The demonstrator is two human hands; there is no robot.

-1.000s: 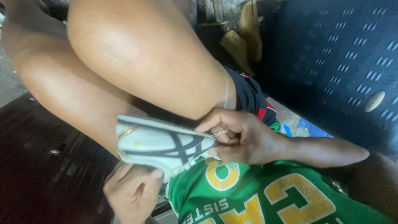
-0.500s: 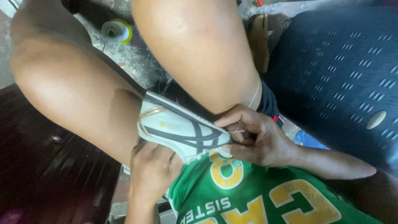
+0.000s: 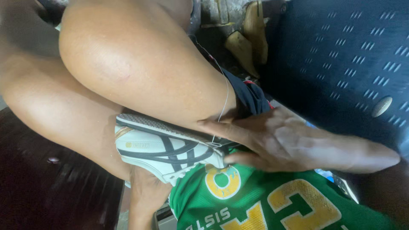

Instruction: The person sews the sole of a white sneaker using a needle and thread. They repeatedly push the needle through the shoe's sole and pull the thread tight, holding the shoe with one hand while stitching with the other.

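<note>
A white sports shoe point(image 3: 162, 151) with dark crossed stripes lies sole-up against my bare thigh point(image 3: 140, 72), above my green jersey point(image 3: 255, 200) with yellow letters. My left hand point(image 3: 145, 191) is under the shoe and holds it from below; its fingers are mostly hidden. My right hand point(image 3: 277, 142) reaches in from the right, with the thumb and stretched fingers clamped on the shoe's right end. A thin pale thread point(image 3: 224, 98) runs from beside the thumb up across my thigh and dark shorts point(image 3: 249, 96).
A dark blue seat back point(image 3: 341, 55) with rows of small slots fills the right side. Dark wooden boards point(image 3: 51, 191) lie at the lower left. Worn yellowish footwear point(image 3: 249, 38) sits on the ground at the top.
My right hand's fingers have flattened out along the shoe's end. My left hand has slid further beneath the shoe. The view has shifted, so my thigh fills more of it.
</note>
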